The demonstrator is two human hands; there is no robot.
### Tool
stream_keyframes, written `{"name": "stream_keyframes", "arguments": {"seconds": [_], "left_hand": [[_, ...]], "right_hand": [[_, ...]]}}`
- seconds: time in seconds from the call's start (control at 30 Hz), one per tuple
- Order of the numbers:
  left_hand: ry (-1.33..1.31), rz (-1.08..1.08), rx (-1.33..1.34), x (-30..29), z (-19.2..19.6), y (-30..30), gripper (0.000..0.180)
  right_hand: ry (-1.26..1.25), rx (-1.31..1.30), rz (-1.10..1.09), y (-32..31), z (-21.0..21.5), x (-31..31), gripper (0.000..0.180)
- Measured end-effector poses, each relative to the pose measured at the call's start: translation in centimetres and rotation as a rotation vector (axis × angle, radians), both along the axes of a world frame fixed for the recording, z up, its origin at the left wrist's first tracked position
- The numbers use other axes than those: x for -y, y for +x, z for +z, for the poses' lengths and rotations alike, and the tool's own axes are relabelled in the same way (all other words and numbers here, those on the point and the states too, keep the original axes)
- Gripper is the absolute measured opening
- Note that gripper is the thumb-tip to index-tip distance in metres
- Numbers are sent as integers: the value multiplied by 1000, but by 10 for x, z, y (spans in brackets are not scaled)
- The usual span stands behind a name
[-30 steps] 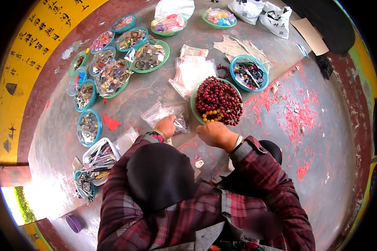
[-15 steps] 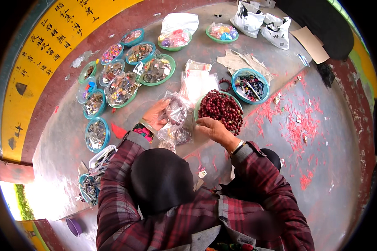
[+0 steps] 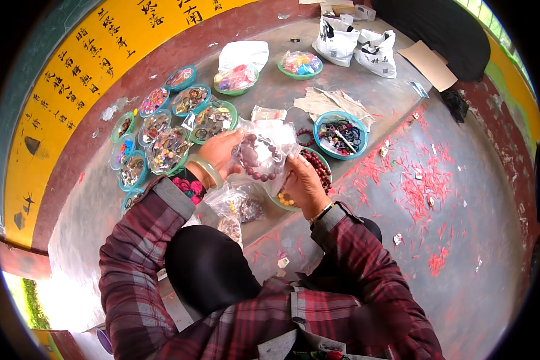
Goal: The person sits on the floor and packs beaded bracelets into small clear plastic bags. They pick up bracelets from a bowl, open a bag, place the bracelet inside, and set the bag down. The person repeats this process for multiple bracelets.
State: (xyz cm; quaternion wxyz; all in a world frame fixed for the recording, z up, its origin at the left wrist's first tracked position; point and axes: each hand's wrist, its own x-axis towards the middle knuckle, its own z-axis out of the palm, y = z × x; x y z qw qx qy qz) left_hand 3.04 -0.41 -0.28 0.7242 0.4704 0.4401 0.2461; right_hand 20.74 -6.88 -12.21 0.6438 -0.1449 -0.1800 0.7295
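Observation:
A clear plastic bag [image 3: 288, 137] with a dark purple-brown bead bracelet [image 3: 264, 176] inside is held up in front of me. My left hand [image 3: 221, 153] grips its left side, and my right hand [image 3: 306, 185] pinches the lower right edge. Partly hidden behind my right hand is a light green bowl with dark red bead strings [image 3: 321, 170]; yellowish beads [image 3: 285, 198] show at its near side. Under the held bag, more clear bags [image 3: 243, 203] with dark contents lie on the ground.
Several bowls of small trinkets [image 3: 169, 146] cluster at the left. A blue bowl [image 3: 361, 150] of cords stands beyond my right hand, near beige cloth [image 3: 336, 107]. White carrier bags [image 3: 375, 53] stand at the back. Red scraps [image 3: 417, 189] litter the floor at right.
The bagged bracelet has been lifted closer and spread out. My right hand has moved from the bead bowl's rim to the bag's edge. The whole view has shifted a little.

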Motion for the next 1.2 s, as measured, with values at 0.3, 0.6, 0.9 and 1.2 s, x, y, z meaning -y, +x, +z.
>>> {"name": "stream_keyframes", "arguments": {"seconds": [0.3, 0.6, 0.9, 1.2], "left_hand": [[395, 22, -188, 13, 10, 38, 33], [816, -36, -407, 15, 10, 39, 31], [891, 88, -357, 10, 11, 30, 32], [911, 174, -324, 9, 23, 11, 35]], "right_hand": [[27, -69, -169, 4, 4, 0, 41], [-33, -201, 110, 4, -1, 2, 38], [-377, 129, 127, 5, -30, -6, 22], [-143, 1116, -88, 75, -11, -31, 13]]}}
